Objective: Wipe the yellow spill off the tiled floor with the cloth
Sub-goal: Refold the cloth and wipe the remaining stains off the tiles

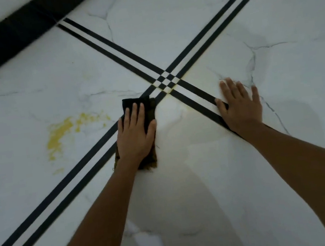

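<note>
Yellow smeared spill (59, 134) is lying left of dark folded cloth (133, 102); left hand (134, 135), flat-fingered, is pressing it for wiping; right hand (240, 110), splayed empty, is bracing.

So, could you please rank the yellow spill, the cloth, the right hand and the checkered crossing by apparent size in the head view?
1. yellow spill, widest spread.
2. cloth and right hand: about alike, unranked, since the left hand hides much of the cloth.
3. checkered crossing, smallest.
</note>
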